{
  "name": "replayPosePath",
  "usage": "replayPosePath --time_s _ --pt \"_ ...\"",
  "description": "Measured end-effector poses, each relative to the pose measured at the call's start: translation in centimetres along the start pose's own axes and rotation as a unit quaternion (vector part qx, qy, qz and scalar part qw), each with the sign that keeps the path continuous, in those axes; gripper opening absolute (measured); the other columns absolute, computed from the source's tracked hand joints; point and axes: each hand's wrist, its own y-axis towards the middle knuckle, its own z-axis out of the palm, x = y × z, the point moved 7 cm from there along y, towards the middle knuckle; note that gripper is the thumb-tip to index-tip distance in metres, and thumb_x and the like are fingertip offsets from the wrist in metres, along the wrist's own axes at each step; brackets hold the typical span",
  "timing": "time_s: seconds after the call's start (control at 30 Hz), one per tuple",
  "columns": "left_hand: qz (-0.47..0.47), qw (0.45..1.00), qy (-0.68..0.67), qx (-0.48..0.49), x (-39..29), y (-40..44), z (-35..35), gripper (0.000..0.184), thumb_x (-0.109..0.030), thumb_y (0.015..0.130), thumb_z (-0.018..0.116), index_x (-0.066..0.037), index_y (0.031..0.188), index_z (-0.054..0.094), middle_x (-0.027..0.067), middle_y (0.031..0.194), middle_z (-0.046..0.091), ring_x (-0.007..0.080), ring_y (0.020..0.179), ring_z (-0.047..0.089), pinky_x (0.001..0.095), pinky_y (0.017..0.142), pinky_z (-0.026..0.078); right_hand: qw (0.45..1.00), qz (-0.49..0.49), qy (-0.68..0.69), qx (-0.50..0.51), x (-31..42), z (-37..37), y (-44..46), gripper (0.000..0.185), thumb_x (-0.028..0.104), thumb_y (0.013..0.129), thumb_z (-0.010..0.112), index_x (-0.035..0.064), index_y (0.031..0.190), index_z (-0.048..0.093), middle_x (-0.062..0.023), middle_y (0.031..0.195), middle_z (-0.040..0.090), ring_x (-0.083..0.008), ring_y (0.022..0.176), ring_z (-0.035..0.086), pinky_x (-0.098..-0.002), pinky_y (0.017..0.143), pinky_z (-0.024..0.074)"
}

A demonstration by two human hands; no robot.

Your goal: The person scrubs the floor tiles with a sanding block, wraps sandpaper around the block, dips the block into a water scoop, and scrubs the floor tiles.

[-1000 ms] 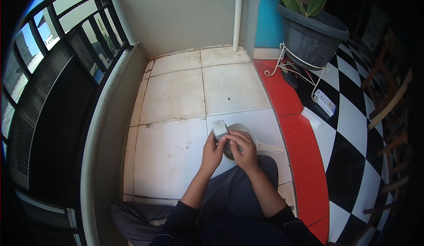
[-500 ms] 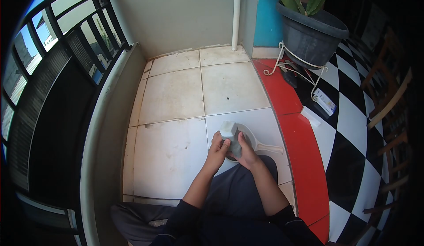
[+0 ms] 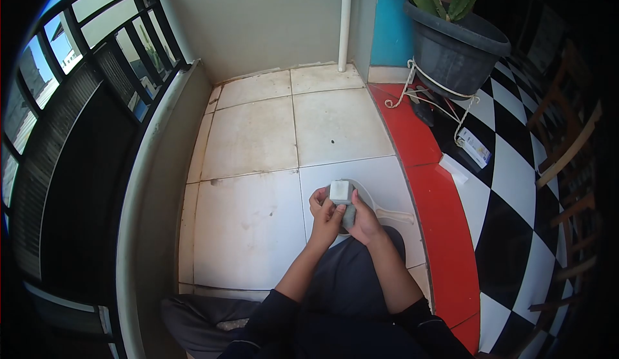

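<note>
My left hand [image 3: 327, 215] and my right hand [image 3: 365, 219] are both closed around a pale grey-green block [image 3: 341, 192]. Its squarish, lighter end faces up toward me, and the fingers hide much of its sides. Under the hands, a round pan-like vessel [image 3: 365, 194] rests on the white tiles, its cream handle [image 3: 395, 216] pointing right. My hands cover most of its opening, so I cannot tell what is inside.
A large cactus pot [image 3: 454, 49] sits on a white metal stand [image 3: 465, 115] at upper right. Near it lie a white-and-blue box [image 3: 474, 149] and a white piece [image 3: 453, 169]. A black railing [image 3: 77, 107] runs along the left; wooden chairs [image 3: 570, 146] stand at right.
The block has turned and shifted slightly right, so its square end shows more fully. My left fingers have changed their hold, and both hands have moved slightly right.
</note>
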Motion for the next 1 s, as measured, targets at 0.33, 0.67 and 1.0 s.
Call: replayPosePath --time_s 0.33,0.67,1.0 --pt "-0.034 0.996 -0.023 -0.082 -0.8 -1.0 -1.1 0.034 -0.014 0.082 0.059 -0.005 0.113 0.052 0.0154 0.120 0.028 0.0261 0.107 0.040 0.0297 0.078 0.043 0.998 -0.020 0.033 -0.057 0.1 -1.8 0.1 0.038 0.035 0.092 0.044 0.0076 0.118 0.045 -0.0083 0.107 0.055 -0.0187 0.095 0.055 -0.0314 0.080 0.0454" --pt "-0.054 0.994 0.057 -0.074 -1.0 -6.8 -7.8 0.037 -0.010 0.084 0.055 -0.007 0.120 0.047 0.0108 0.112 0.040 0.0164 0.097 0.052 0.0221 0.063 0.044 0.767 -0.095 -0.612 -0.169 0.0 -3.7 1.2 0.050 0.020 0.076 0.066 0.0034 0.116 0.040 -0.0190 0.114 0.050 -0.0344 0.105 0.049 -0.0382 0.089 0.0393" --pt "-0.133 0.987 0.064 -0.059 -0.3 -14.5 -14.1 0.021 -0.014 0.086 0.054 -0.008 0.106 0.056 0.0071 0.109 0.049 0.0158 0.094 0.054 0.0256 0.068 0.044 0.570 0.032 -0.815 -0.101 -1.0 -3.1 2.5 0.046 0.018 0.070 0.070 0.0048 0.109 0.051 -0.0187 0.110 0.047 -0.0352 0.100 0.050 -0.0412 0.085 0.0428"
